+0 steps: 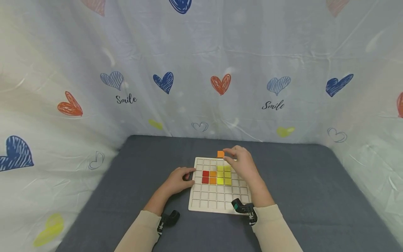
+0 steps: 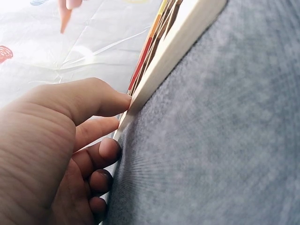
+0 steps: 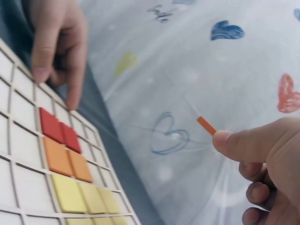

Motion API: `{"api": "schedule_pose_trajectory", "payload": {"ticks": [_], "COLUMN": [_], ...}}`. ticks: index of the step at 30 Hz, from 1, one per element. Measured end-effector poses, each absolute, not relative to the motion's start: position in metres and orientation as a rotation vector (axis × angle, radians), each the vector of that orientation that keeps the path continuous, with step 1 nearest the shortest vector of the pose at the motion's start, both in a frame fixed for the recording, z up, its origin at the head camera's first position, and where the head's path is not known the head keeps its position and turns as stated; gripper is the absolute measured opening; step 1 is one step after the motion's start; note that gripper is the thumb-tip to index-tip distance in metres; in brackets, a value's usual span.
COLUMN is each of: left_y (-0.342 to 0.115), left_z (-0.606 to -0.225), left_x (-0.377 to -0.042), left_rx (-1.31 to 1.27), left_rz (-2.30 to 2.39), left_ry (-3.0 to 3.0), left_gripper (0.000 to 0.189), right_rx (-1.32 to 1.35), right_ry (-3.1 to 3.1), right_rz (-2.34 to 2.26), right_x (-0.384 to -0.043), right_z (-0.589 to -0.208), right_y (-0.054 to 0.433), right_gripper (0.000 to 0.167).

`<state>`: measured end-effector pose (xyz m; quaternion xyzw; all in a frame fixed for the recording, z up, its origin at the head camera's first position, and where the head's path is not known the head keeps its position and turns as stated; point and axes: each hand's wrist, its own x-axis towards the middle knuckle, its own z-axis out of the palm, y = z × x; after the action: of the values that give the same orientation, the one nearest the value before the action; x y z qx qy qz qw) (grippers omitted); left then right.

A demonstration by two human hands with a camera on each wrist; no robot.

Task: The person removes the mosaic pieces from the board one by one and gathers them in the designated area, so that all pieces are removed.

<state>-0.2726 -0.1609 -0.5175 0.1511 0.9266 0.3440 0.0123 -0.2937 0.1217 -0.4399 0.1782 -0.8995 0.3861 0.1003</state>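
My right hand [image 1: 241, 163] pinches a flat orange square tile [image 1: 220, 154] between thumb and fingertips, above the far edge of a pale wooden grid board [image 1: 211, 204]. In the right wrist view this orange tile [image 3: 206, 125] appears nearly edge-on, raised away from the board. Set in the grid's cells are two red tiles [image 1: 205, 177], two orange tiles [image 1: 212, 177] and several yellow tiles [image 1: 224, 175]. At the board's left side, my left hand [image 1: 177, 180] touches the rim with thumb and index fingertips spread apart; its other fingers [image 2: 101, 180] are loosely bent.
A dark grey cloth [image 1: 315, 192] covers the table under the board. Behind and at both sides hangs a pale curtain [image 1: 189, 45] printed with hearts and lettering. Each wrist wears a black camera, one [image 1: 171, 218] left and one [image 1: 240, 206] right, over the board's near corner.
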Motion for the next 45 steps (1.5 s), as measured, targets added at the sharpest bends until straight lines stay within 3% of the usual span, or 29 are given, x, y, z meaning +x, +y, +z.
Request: {"api": "schedule_pose_trajectory", "payload": {"ticks": [15,32,45], "left_y": [-0.163,-0.162,-0.161], "left_z": [-0.52,-0.521,-0.52], "left_x": [-0.273,-0.274,-0.273], "left_rx": [0.472,0.462,0.472], "left_rz": [1.093,1.081,1.082], "left_ry": [2.881,2.89,2.898], "left_gripper": [0.047,0.046,0.047], "right_rx": [0.33,0.12,0.095], "right_ry": [-2.652,-2.856,-3.016], "right_rz": [1.386,1.402,1.199], "right_x": [-0.295,-0.3,-0.308], "right_z": [-0.426,-0.447,-0.481], "right_y": [0.195,0.255,0.273], "right_gripper": [0.044,0.054,0.043]}}
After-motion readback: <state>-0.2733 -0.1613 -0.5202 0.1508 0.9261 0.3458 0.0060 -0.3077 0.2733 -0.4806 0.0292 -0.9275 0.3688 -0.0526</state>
